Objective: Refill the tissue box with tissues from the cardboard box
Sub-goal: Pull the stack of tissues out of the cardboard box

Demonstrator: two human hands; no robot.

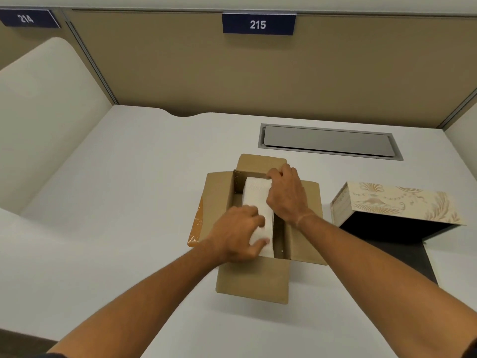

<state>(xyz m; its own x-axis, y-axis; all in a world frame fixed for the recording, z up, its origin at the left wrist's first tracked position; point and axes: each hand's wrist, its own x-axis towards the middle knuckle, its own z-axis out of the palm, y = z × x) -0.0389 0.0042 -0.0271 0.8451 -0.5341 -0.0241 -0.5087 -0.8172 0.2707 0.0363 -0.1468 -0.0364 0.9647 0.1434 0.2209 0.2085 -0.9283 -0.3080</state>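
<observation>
An open brown cardboard box [254, 281] sits on the white desk with its flaps spread out. Inside it lies a white stack of tissues [256, 200]. My left hand [236, 237] grips the stack's near end, fingers curled over it. My right hand [285, 193] grips the far end at the box's back wall. To the right stands the cream, gold-patterned tissue box [397, 202], tipped so that its dark open underside faces me.
A grey metal cable hatch [327, 140] is set into the desk behind the boxes. Tan partition walls with number signs 214 and 215 close off the back. A cream divider [44, 120] borders the left side.
</observation>
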